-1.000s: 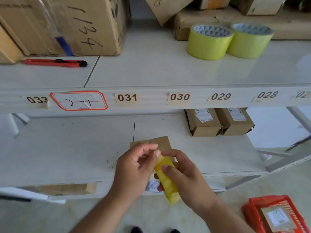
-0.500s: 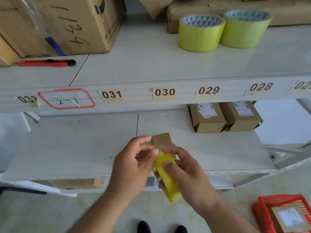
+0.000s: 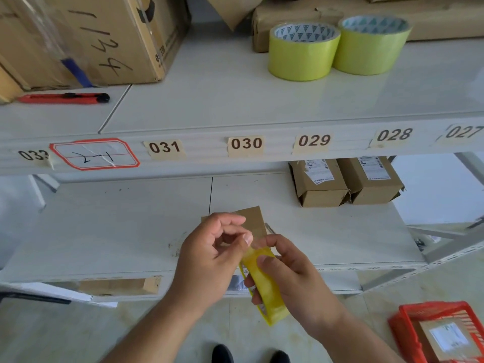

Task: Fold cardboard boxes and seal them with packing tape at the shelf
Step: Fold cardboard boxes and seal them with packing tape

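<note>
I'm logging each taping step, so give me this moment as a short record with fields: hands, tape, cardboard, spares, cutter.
right hand: grips the yellow tape roll
left hand: fingertips pinch at the roll's top edge
cardboard piece: lies flat on the lower shelf, behind the hands
spare rolls: two, upper shelf, touching
box cutter: red, upper shelf, left

Three rolls of yellow tape: two [image 3: 303, 52] [image 3: 372, 47] standing on the upper shelf, one [image 3: 264, 286] held in the hands. Two small labelled boxes [image 3: 320, 183] [image 3: 372, 180] on the lower shelf. One flat piece of cardboard [image 3: 252, 221] behind the hands. One red cutter [image 3: 64, 98]. One red basket [image 3: 442, 334]. Two hands [image 3: 209, 260] [image 3: 293, 273]. Six numbered stickers on the shelf edge
</note>
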`<state>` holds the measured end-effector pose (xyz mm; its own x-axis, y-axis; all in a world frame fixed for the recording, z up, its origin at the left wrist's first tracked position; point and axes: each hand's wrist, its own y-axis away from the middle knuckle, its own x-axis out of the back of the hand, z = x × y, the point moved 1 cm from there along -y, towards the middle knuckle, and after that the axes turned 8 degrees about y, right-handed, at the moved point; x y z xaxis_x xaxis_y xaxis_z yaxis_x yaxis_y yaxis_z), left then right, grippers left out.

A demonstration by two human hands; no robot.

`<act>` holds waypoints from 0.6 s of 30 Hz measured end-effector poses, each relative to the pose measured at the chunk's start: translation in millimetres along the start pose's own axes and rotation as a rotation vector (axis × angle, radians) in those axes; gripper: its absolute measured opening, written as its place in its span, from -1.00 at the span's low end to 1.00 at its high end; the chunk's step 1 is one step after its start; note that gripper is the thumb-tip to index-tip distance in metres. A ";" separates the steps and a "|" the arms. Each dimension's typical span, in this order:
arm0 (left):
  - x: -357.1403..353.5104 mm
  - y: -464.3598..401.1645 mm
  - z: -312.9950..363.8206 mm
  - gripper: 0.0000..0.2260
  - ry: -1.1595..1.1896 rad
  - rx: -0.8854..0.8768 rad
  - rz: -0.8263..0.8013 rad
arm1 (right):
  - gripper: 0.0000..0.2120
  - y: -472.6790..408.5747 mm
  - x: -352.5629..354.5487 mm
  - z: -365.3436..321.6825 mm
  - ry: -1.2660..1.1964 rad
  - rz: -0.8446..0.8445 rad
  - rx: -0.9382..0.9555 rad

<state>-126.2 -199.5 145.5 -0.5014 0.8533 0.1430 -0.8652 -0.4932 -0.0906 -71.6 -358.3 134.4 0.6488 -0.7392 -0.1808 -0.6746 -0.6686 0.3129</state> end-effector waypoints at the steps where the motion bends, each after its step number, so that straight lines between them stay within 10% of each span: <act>1: -0.7 -0.4 -1.5 -0.72 -0.033 -0.004 -0.008 | -0.82 0.6 -0.8 1.3 -0.013 0.004 0.001; 7: 6.8 -2.1 -2.5 -0.71 -0.244 -0.123 0.086 | -0.85 -0.4 -3.5 7.6 -0.033 0.037 -0.021; 12: 18.3 10.2 12.6 -0.89 -0.653 -0.553 0.009 | -0.83 -0.2 -1.7 9.2 -0.006 0.049 -0.033; 18: 9.1 1.8 10.7 -0.66 -0.781 -0.392 -0.109 | -0.87 2.3 -5.0 2.9 0.084 0.033 0.013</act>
<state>-132.4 -194.5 157.2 -0.4012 0.4620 0.7910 -0.9160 -0.1995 -0.3481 -77.4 -356.4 133.3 0.6531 -0.7516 -0.0920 -0.7000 -0.6457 0.3050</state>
